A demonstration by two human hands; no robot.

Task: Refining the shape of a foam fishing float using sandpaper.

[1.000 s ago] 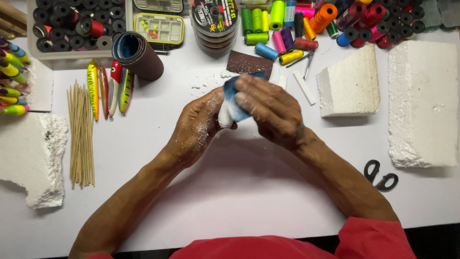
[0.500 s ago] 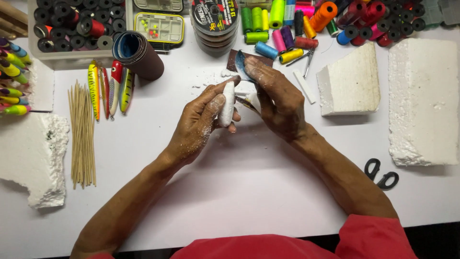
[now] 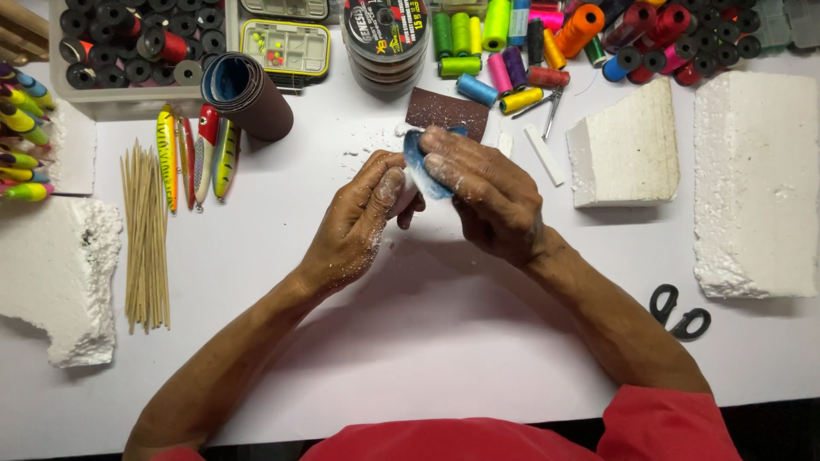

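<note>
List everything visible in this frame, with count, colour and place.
foam piece: one, white, between both hands
sandpaper sheet: one, blue-backed, wrapped over the foam piece
sandpaper square: one, brown, behind the hands
sandpaper roll: one, brown with blue inside, top left
lures: about four, yellow, red, green, beside the roll
skewers: a bundle, tan, left
foam blocks: four, white, two each side
thread spools: many, mixed colours, top
scissors: one, black, right
table: white
left hand: grips the foam piece
right hand: presses the sandpaper sheet
</note>
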